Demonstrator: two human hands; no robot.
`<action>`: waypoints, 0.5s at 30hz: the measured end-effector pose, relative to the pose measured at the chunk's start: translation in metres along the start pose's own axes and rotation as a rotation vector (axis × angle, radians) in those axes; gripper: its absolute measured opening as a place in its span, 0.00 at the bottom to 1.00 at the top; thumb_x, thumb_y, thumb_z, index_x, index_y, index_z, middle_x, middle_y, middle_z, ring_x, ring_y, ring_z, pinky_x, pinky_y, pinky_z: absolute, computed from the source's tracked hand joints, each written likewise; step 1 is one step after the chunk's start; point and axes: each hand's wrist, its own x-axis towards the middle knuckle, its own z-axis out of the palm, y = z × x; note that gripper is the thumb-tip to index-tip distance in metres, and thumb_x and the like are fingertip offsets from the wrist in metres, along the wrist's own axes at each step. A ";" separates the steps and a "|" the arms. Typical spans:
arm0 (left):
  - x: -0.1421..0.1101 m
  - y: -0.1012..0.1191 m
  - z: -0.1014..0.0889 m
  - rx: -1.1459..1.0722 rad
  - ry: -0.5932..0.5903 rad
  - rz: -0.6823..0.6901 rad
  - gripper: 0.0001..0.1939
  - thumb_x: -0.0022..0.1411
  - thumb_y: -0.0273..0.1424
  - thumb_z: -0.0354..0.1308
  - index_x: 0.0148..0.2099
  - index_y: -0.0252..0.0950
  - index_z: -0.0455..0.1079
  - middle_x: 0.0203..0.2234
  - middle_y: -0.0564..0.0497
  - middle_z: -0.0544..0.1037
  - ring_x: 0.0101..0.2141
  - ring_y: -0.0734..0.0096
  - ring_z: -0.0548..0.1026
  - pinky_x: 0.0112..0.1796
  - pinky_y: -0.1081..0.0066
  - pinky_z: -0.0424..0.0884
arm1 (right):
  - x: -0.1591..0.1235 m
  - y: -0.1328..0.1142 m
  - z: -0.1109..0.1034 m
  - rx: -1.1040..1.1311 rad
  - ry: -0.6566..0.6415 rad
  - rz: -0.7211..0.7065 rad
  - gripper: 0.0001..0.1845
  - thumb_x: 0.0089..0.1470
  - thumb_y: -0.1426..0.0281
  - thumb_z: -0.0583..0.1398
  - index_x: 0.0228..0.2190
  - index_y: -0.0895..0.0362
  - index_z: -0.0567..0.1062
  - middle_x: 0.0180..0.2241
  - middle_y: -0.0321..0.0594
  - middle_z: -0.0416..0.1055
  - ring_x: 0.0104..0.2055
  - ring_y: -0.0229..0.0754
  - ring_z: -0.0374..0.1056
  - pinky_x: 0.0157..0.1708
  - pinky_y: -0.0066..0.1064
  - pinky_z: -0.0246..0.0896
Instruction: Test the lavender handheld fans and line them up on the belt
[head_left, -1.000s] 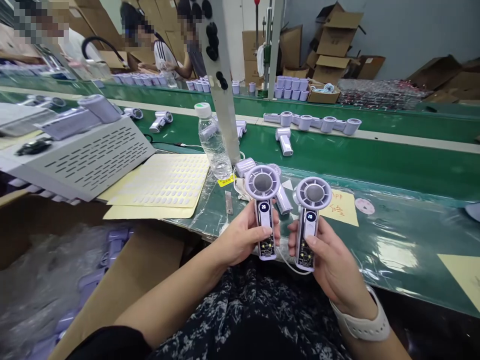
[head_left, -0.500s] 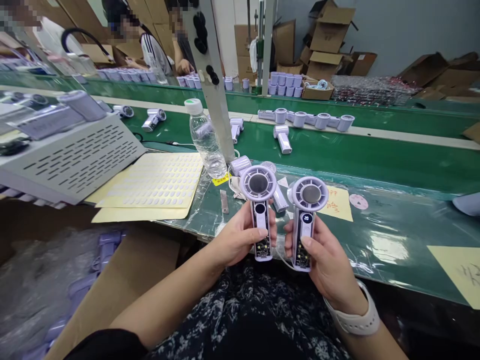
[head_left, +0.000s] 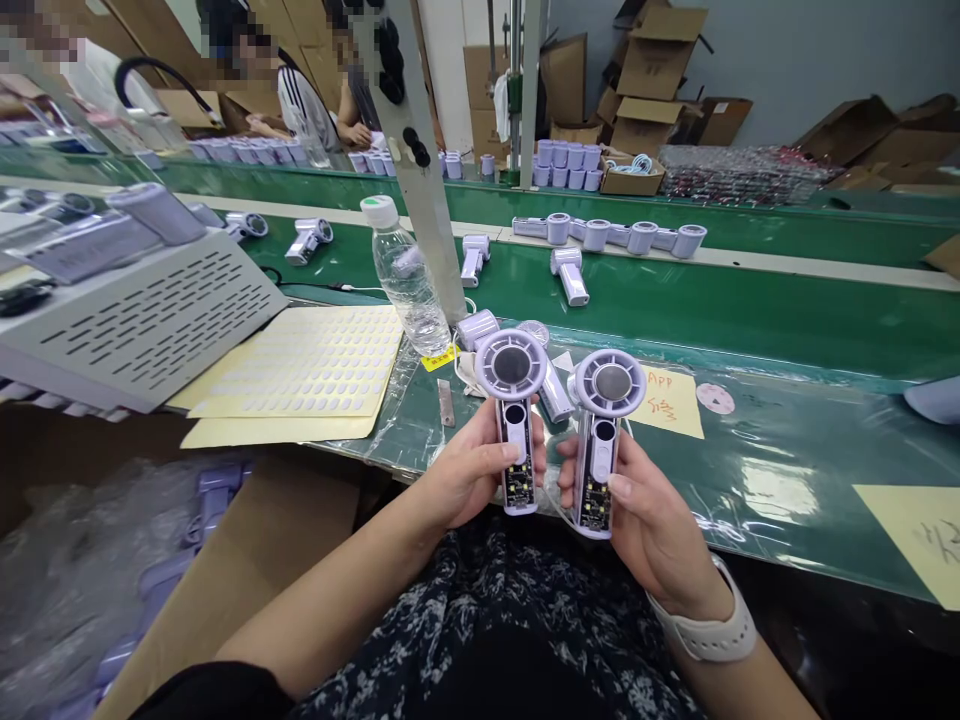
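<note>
Two lilac handheld fans are held upright side by side, their round grilles facing me and circuit boards bare along the handles. My left hand (head_left: pixel 472 462) is closed around the handle of the left fan (head_left: pixel 511 368), its thumb lying near the long button. My right hand (head_left: pixel 651 500) grips the right fan (head_left: pixel 609 384) by the handle, thumb at the button's lower edge. Both small round displays are dark. A white cable hangs by the right fan. Behind the fans, another lilac fan (head_left: pixel 477 330) lies on the green bench, partly hidden.
A water bottle (head_left: pixel 409 280) stands beside a metal post (head_left: pixel 424 160). Sticker sheets (head_left: pixel 300 365) lie left, near a slotted grey box (head_left: pixel 172 320). More fans (head_left: pixel 570 275) lie on the green conveyor (head_left: pixel 787 250). A yellow note (head_left: pixel 675 400) is at right. Co-workers sit across the line.
The right fan's display showed "20" and is now dark. My right thumb has shifted slightly off the button. Both fans moved a little to the left.
</note>
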 end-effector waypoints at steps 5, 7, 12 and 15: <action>-0.001 0.017 -0.027 0.907 0.255 0.011 0.24 0.57 0.35 0.65 0.53 0.38 0.61 0.46 0.46 0.72 0.35 0.66 0.73 0.37 0.62 0.73 | -0.006 -0.004 -0.007 -0.026 -0.015 0.038 0.21 0.59 0.58 0.66 0.51 0.51 0.77 0.42 0.43 0.77 0.39 0.44 0.72 0.41 0.32 0.72; -0.007 0.016 -0.034 1.193 0.309 0.071 0.22 0.56 0.31 0.66 0.51 0.36 0.66 0.46 0.44 0.74 0.42 0.59 0.74 0.45 0.57 0.74 | -0.008 -0.005 -0.017 -0.052 -0.022 0.042 0.20 0.59 0.58 0.65 0.51 0.51 0.78 0.42 0.45 0.78 0.40 0.45 0.74 0.42 0.33 0.74; -0.014 -0.002 -0.052 1.660 0.225 0.279 0.28 0.57 0.38 0.70 0.58 0.42 0.72 0.53 0.41 0.78 0.58 0.46 0.69 0.63 0.47 0.63 | 0.006 0.008 -0.056 -0.093 -0.054 0.115 0.20 0.59 0.60 0.65 0.52 0.51 0.80 0.42 0.51 0.80 0.40 0.54 0.79 0.39 0.40 0.79; -0.017 0.010 -0.082 1.724 0.403 0.258 0.20 0.66 0.40 0.62 0.59 0.44 0.75 0.53 0.42 0.78 0.57 0.50 0.71 0.61 0.49 0.66 | 0.013 0.016 -0.066 -0.113 -0.103 0.153 0.22 0.58 0.60 0.65 0.54 0.49 0.79 0.43 0.53 0.81 0.40 0.59 0.80 0.39 0.45 0.79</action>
